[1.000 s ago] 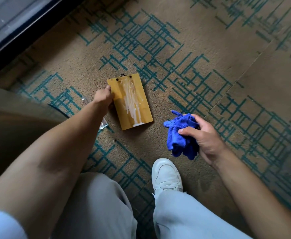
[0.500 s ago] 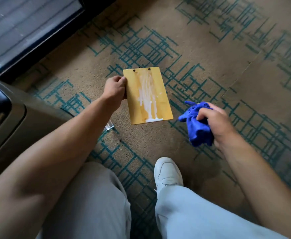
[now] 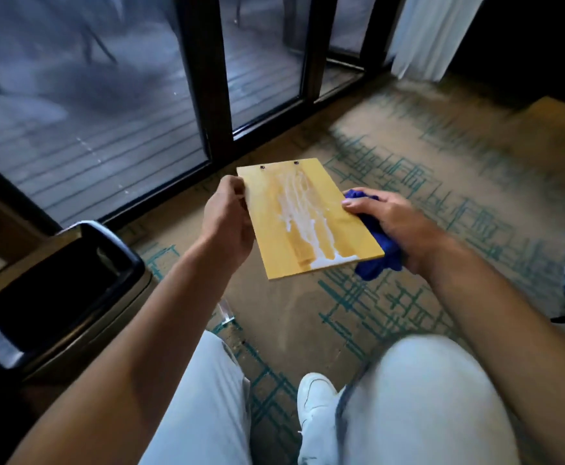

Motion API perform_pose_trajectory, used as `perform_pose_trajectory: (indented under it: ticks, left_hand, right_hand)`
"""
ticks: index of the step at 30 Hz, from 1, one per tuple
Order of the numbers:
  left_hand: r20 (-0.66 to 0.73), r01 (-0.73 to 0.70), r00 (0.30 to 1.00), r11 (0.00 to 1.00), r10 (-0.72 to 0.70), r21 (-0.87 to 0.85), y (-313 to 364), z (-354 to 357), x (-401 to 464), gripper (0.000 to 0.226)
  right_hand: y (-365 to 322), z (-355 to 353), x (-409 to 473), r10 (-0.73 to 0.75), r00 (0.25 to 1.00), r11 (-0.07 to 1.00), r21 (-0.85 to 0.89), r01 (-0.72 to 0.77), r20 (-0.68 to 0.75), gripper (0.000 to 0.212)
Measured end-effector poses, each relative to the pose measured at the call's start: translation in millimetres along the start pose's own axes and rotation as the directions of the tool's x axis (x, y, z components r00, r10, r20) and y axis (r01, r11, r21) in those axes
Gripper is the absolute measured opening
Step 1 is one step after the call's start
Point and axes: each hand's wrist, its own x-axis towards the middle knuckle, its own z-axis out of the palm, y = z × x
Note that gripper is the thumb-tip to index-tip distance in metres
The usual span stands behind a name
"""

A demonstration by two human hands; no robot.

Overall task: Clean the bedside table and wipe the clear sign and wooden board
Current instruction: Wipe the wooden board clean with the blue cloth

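A yellow wooden board [image 3: 338,236] with white streaks down its middle is held in the air above the carpet. My left hand [image 3: 229,223] grips its left edge. My right hand [image 3: 388,226] holds a blue cloth [image 3: 380,260] bunched under the board's right edge, thumb resting on the board's top face. A clear sign [image 3: 225,312] lies on the carpet below my left forearm, only one corner showing.
A dark armchair [image 3: 56,290] stands at the left. Glass sliding doors [image 3: 106,105] with dark frames run along the back, a white curtain [image 3: 425,35] at the top right. Patterned carpet [image 3: 408,162] covers the floor. My white shoe [image 3: 314,404] is below.
The board was lifted off the carpet by my left hand and raised. My right hand with the cloth came in to the board's right edge. The view tilted up to the glass doors.
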Motion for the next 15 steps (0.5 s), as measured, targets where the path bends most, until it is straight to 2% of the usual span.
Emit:
perform_pose_trajectory:
  ticks: [3,5,7,9,10,12,13,15]
  left_hand:
    - [0.293,-0.05,0.951,0.982,0.104,-0.185,20.2,-15.3,-43.0,0.051]
    - [0.405,0.065,0.913,0.958,0.057,-0.28,23.8,-30.5,-64.3,0.061]
    - [0.388,0.116,0.922,0.943,0.014,-0.31,24.3,-44.0,-76.2,0.06]
    - [0.303,0.087,0.953,0.937,0.021,-0.338,23.3,-58.6,-83.4,0.053]
    - [0.277,0.084,0.961,0.93,0.021,-0.359,22.5,-64.9,-87.0,0.052]
    - [0.24,0.09,0.971,0.921,0.004,-0.378,18.1,-76.3,-93.7,0.054]
    - [0.217,0.094,0.976,0.923,-0.011,-0.374,14.4,-82.0,-96.9,0.054]
    - [0.175,0.109,0.983,0.922,-0.045,-0.372,6.0,-91.7,-104.1,0.053]
  right_hand:
    - [-25.1,27.3,-11.7,-0.022,0.999,0.996,-0.087,0.025,0.045,0.014]
    - [-30.0,46.6,-17.1,-0.068,0.997,0.94,-0.332,0.079,0.046,0.018]
    - [-31.6,62.4,-18.1,-0.157,0.988,0.806,-0.577,0.134,0.009,0.013]
    - [-35.2,73.9,-17.6,-0.282,0.95,0.705,-0.701,0.109,-0.136,0.015]
    - [-37.4,77.9,-18.4,-0.323,0.918,0.735,-0.672,0.091,-0.228,0.018]
    - [-40.6,84.5,-21.5,-0.258,0.906,0.906,-0.411,0.106,-0.336,0.035]
    - [-39.6,86.6,-23.5,-0.204,0.921,0.954,-0.279,0.111,-0.331,0.042]
    - [-35.2,88.0,-28.4,-0.191,0.948,0.969,-0.201,0.141,-0.254,0.047]
